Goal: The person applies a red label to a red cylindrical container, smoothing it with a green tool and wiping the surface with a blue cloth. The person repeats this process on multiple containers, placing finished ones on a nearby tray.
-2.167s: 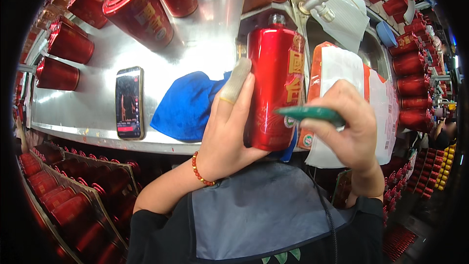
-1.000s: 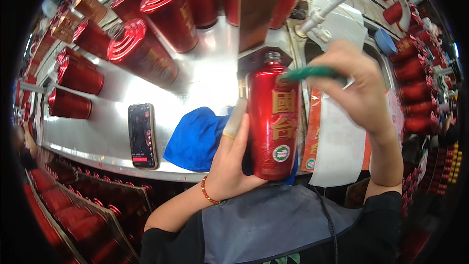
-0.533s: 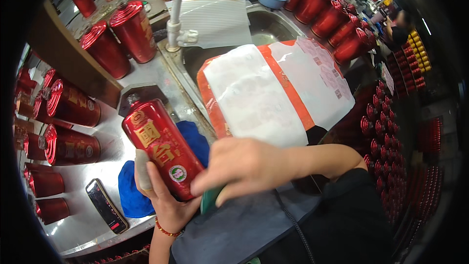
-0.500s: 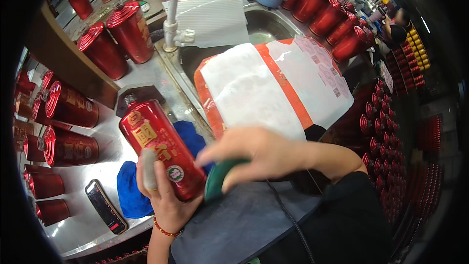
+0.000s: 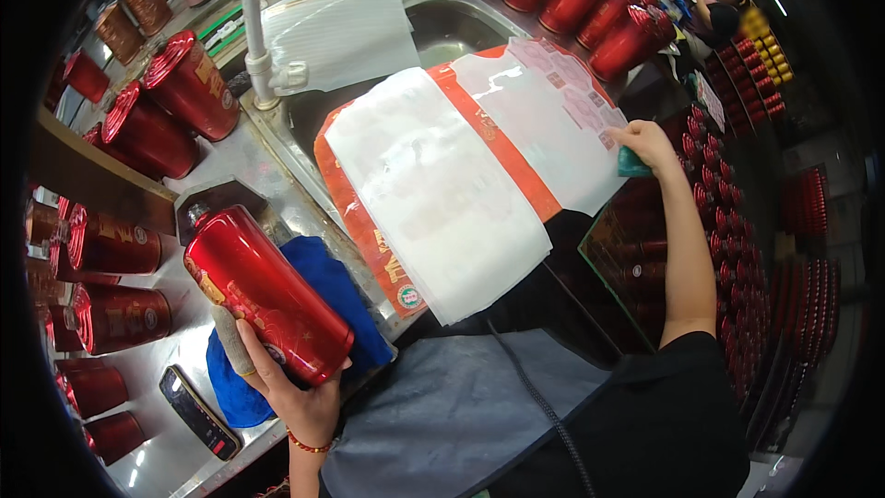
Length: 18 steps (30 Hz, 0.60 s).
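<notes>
Nearest, a dark braided cord (image 5: 525, 364) trails down a grey apron (image 5: 461, 397), its upper end by the sheets' edge; could snag and drag them if the body turns; left hand (image 5: 300, 401), pale fabric sleeve (image 5: 232, 339) on one finger, has its grip curled round the lower end of a glossy red bottle (image 5: 272, 290); bottle lies tilted above a crumpled blue cloth (image 5: 230, 397), neck away from the person; cannot tell whether it bears on the cloth; held at one end, it might roll if the grip slackened, the coat looking slick; a black slab-shaped phone (image 5: 198, 410) sits beside the cloth on the shiny metal surface (image 5: 152, 468), liable to be struck by such a slip; farther out, loose white paper sheets (image 5: 433, 194) overlie pink-printed translucent sheets (image 5: 585, 111); right hand (image 5: 650, 148) at their edge, grip pinched nearly closed, a flat green piece (image 5: 634, 164) kept in it; cannot tell whether a sheet is between the fingertips; clinging layers could lift doubled or tear; behind, the steel sink (image 5: 452, 23) partly underlies the pile, so a careless tug might drop paper in and wet it.
</notes>
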Motion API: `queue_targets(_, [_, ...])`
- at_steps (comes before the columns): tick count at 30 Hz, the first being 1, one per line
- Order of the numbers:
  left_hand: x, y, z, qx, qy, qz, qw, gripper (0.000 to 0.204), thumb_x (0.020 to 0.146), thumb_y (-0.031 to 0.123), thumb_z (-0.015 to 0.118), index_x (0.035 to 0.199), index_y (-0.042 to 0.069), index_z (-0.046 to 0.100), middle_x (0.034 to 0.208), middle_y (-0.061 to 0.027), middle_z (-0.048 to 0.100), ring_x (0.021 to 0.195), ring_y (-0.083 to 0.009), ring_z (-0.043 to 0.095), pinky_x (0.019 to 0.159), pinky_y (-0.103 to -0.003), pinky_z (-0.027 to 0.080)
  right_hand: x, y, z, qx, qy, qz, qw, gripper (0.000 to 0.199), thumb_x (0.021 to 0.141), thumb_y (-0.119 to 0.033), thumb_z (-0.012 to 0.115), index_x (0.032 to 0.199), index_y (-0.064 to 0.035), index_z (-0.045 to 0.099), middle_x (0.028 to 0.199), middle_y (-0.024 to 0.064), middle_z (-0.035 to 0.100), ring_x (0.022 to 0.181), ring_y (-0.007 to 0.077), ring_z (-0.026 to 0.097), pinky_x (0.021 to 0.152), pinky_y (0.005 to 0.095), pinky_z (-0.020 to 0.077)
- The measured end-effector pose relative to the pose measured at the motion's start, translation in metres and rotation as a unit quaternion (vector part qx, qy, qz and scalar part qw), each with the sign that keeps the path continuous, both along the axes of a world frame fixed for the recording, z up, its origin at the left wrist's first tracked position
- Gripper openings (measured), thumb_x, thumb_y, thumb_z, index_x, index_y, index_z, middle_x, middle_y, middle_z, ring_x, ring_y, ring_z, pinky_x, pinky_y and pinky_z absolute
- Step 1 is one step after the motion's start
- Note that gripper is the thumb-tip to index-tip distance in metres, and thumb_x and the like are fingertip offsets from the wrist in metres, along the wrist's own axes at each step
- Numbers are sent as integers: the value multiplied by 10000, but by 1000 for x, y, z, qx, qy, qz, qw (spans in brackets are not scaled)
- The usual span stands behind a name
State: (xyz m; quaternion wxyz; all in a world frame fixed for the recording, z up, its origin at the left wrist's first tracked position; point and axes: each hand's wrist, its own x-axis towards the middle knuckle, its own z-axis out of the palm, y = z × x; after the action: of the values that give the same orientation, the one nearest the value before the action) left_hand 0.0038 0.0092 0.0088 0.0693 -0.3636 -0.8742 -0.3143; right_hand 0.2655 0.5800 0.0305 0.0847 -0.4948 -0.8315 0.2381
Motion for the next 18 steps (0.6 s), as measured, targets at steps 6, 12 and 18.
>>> queue_targets(6, [-5,-3,0,1,-9,-10,1000,1299,660,352,980,1619,-25,189,1630,-244,289,1468,-457,281,1206,-481,253,40,-5,-23,68,-31,-78,994,548,706,-509,914,672,-41,631,644,3,604,569,93,527,546,287,439])
queue_targets(12, [-6,-3,-1,17,-29,-18,999,1286,670,360,974,1621,-15,194,1636,-242,274,1484,-457,265,1216,-480,246,58,-13,-13,-81,14,-156,984,518,810,-504,857,683,-52,638,652,-17,608,557,76,499,510,269,381])
queue_targets(18, [-7,-5,-3,26,-43,-14,999,1289,663,365,979,1620,-14,203,1641,-246,255,1501,-442,253,1216,-468,259,46,-38,-31,-213,203,-310,904,382,810,-438,872,716,-152,637,609,-44,536,505,94,506,450,257,370])
